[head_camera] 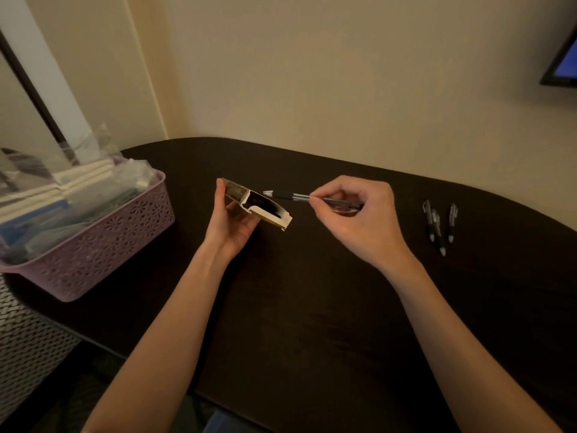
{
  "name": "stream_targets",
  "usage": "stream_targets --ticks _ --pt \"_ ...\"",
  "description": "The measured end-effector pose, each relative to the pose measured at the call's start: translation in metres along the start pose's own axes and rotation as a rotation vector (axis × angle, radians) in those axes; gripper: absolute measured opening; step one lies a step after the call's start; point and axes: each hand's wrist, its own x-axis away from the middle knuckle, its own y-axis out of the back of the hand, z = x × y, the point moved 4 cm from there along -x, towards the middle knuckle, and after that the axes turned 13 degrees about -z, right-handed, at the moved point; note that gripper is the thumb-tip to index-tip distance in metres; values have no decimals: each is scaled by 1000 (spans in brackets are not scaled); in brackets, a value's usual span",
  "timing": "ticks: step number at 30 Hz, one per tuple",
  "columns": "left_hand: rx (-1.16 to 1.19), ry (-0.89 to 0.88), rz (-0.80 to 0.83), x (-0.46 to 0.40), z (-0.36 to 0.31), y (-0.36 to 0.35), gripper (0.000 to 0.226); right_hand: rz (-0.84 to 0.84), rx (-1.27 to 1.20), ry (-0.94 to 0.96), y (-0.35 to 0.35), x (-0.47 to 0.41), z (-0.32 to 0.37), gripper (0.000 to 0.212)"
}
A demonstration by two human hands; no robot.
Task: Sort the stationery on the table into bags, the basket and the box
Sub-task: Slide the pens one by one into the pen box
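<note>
so far: the job looks mostly through, judging by the load already in the basket and the few things loose on the table.
basket: the pink basket [93, 245] stands at the table's left edge, heaped with clear bags [93, 151] and white and blue items – that share seems sorted.
box: a small card box [256, 204] is held above the table, its flap open toward the right; what is inside cannot be told.
left hand: the left hand [231, 220] grips the box from below and behind, thumb along its far end.
right hand: the right hand [356, 214] pinches a pen [293, 196], tip aimed at the box mouth and just beside it – not yet in.
left to do: three loose pens [438, 225] lie close together near the right edge of the dark table [312, 307], well apart from the box.
around: a woven bin [28, 332] below the basket and a screen corner [562, 64] on the wall.
in the way: nothing lies between pen and box; the narrow opening is the likely snag.
</note>
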Motion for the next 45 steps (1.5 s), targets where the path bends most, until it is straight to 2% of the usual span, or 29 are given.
stream_targets --ticks 3,10,13,18,23,29,36,40,45 --pt "-21 -9 -13 0 0 0 78 35 7 25 -1 2 4 8" --pt "-124 -31 54 0 4 -2 94 143 167 59 -17 8 1 11" --pt "-162 -41 53 2 8 -4 83 220 229 89 -26 11 3 17" --pt "-206 -55 43 3 9 -6 82 320 50 -47 -34 17 1 21" --pt "-108 -24 26 1 4 -3 88 262 3 -46 -31 14 -1 21" --pt "-113 -22 30 4 6 -5 80 43 122 295 -26 14 -2 19" --pt "-159 -19 34 5 8 -7 80 169 100 287 -33 16 -6 27" --pt "-203 -30 57 6 9 -8 74 89 142 406 -31 18 -5 24" --pt "-262 -31 87 8 12 -10 80 33 188 476 -30 20 -10 19"
